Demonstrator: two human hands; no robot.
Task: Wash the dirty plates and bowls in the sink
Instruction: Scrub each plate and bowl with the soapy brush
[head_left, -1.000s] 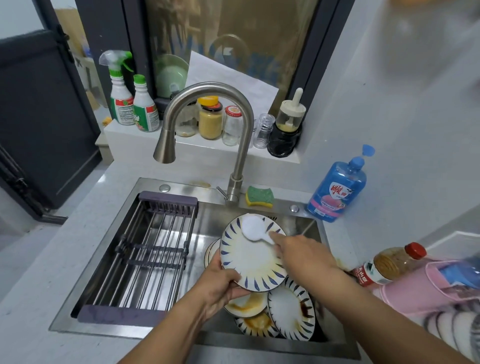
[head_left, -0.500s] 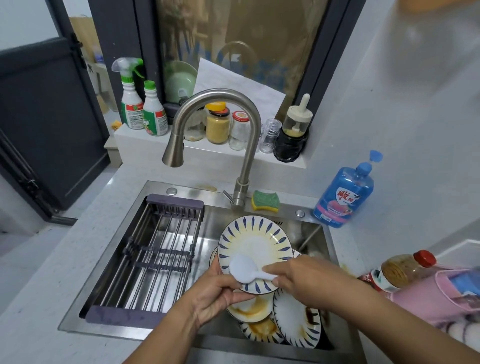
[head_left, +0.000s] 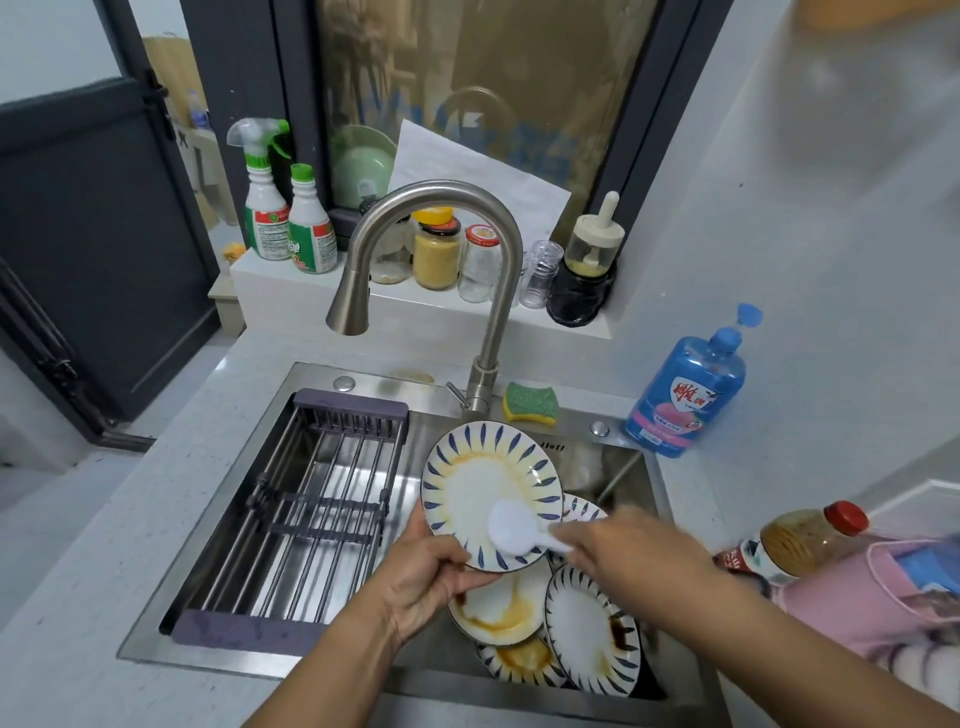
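A dirty plate (head_left: 483, 483) is held tilted over the sink (head_left: 374, 382), its lower edge pinched by the left hand (head_left: 421, 577). A white brush (head_left: 511, 525) is gripped by its handle in the right hand (head_left: 623, 545) and pressed on the plate just above that pinch. A slip is judged possible if the brush is pushed hard against so small a hold. The stacked plates (head_left: 587, 629) directly below the grip could then be chipped.

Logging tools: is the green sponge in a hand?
No, the green sponge lies untouched on the sink rim beside the faucet.
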